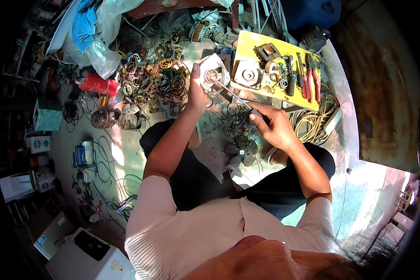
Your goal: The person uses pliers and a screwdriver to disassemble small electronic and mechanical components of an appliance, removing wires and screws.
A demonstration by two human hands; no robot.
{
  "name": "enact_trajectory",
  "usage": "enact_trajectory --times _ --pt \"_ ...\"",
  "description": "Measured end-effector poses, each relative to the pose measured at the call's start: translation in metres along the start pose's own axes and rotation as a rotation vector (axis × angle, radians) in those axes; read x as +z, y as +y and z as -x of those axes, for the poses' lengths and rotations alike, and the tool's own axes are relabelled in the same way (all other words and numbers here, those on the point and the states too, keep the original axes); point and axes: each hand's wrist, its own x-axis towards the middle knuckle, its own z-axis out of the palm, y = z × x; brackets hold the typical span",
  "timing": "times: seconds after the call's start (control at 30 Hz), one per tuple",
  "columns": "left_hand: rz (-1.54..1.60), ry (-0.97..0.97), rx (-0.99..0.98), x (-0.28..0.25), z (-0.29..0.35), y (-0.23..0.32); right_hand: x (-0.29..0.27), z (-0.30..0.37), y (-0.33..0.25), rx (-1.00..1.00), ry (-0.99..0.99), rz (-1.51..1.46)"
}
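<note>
Steel screwdriver (233,95) gripped in the right hand (274,127) probes a small motor housing (213,73) clamped in the left hand (196,93) above the floor (126,158). Steady, square tip contact likely matters most, just off the yellow board's (247,44) left edge.

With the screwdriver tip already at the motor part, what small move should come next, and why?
Probably a slow turn of the screwdriver by the right hand, because its tip already meets the small motor part, which the left hand holds steady above the floor.

A green carton (47,115) is seen on the floor at far left; below it, a small white box with a green label (40,143); white cartons (91,259), possibly appliance packaging, are stacked at lower left.
</note>
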Motion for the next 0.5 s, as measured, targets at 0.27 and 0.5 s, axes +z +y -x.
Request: enact_trajectory --times 0.27,0.5 --pt "-0.014 -0.111 0.010 -0.012 -0.005 -0.008 0.003 0.000 0.003 -0.083 0.050 0.024" --pt "0.035 -0.117 -0.035 -0.020 -0.009 -0.015 0.001 0.000 0.002 -0.043 0.026 0.027"
